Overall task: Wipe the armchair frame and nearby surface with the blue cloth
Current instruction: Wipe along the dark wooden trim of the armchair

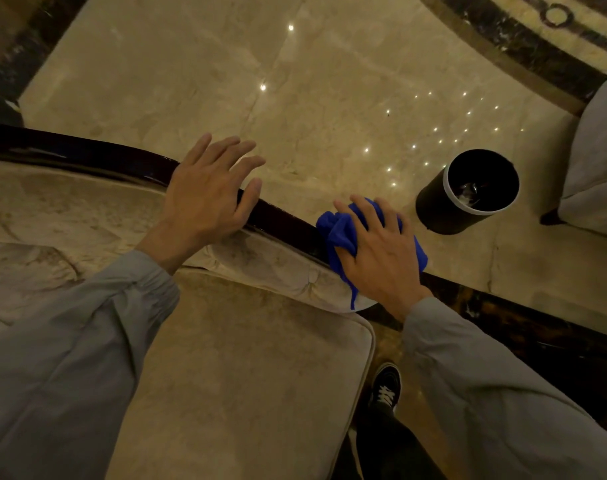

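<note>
The armchair's dark glossy wooden frame curves from the left edge toward the centre right, above beige tufted upholstery. My right hand presses the bunched blue cloth onto the frame's right end. My left hand rests flat on the frame to the left of the cloth, fingers spread, holding nothing. Both arms wear grey sleeves.
The beige seat cushion fills the lower middle. A black cylindrical bin with a white rim stands on the polished marble floor to the right. Another pale upholstered seat is at the right edge. My black shoe is beside the cushion.
</note>
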